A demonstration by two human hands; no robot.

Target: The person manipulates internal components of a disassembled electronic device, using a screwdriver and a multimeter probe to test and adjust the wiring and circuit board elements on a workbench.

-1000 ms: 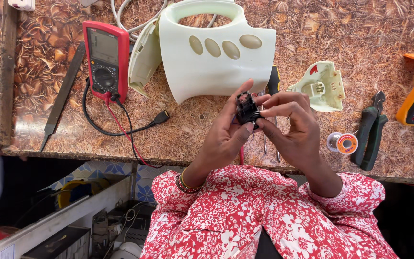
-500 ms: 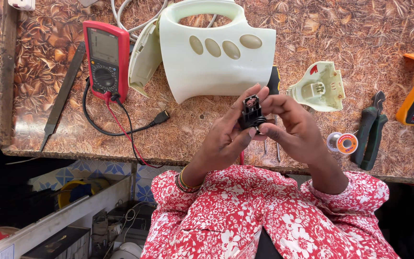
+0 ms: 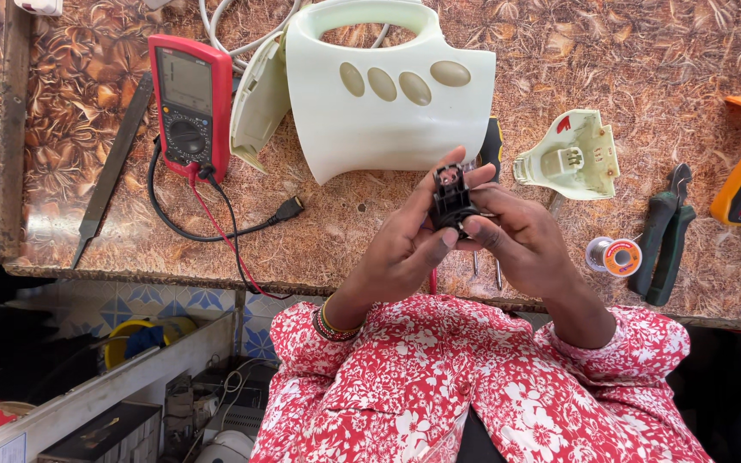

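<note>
Both hands are gripping a small black part (image 3: pixel 451 199) above the near edge of the bench (image 3: pixel 645 51). The left hand (image 3: pixel 405 249) is pinching it from the left, thumb on its near end, fingers reaching up its far side. The right hand (image 3: pixel 521 236) is closing on it from the right. The part is standing with its long axis running near to far, and sits between both sets of fingertips, equally close to each. Just beyond it the cream housing (image 3: pixel 388 103) is lying.
</note>
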